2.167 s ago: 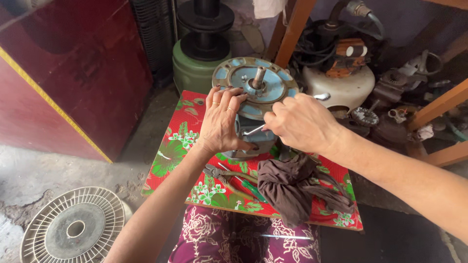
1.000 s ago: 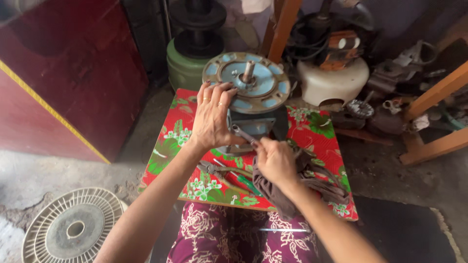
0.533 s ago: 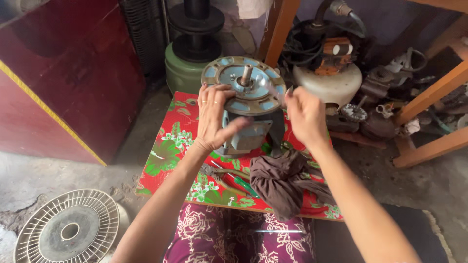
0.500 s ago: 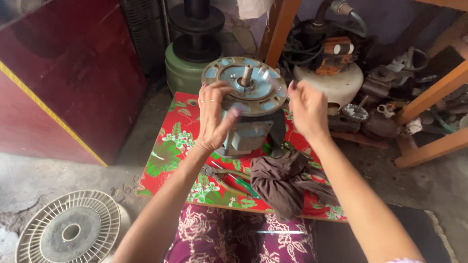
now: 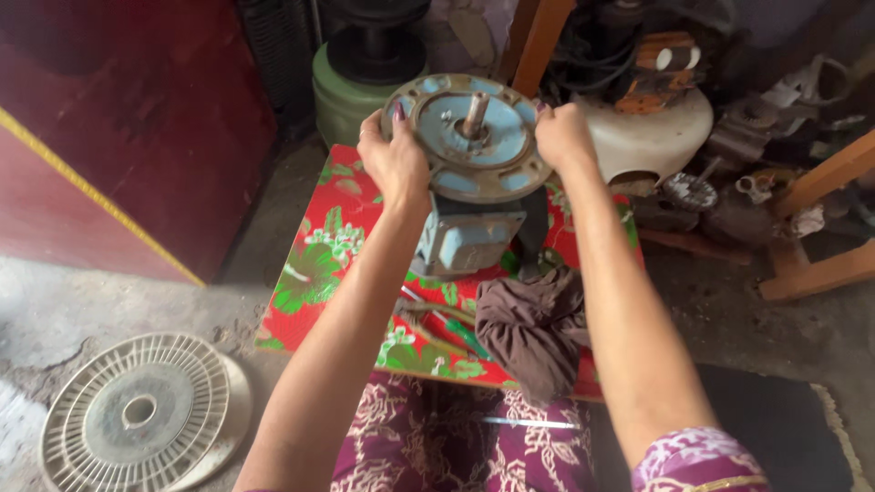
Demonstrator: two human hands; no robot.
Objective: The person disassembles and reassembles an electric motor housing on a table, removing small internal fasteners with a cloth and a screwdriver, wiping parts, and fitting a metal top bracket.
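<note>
a blue-grey electric motor [image 5: 469, 214] is stood on end on a red mat [image 5: 314, 264] printed with green leaves and white flowers. its round cast flange [image 5: 465, 138], dull metal with worn blue paint and bolt holes around the rim, is turned upward, and a short steel shaft [image 5: 473, 111] rises from the flange's middle. the flange is gripped at its left rim by the left hand [image 5: 394, 157], fingers curled over the edge, and at its right rim by the right hand [image 5: 562, 137], fingers closed on the metal. a crumpled brown rag [image 5: 533, 326] is laid on the mat just in front of the motor. a round, slotted white plastic grille [image 5: 141, 412] is seen on the concrete floor, well to the left of the motor.
</note>
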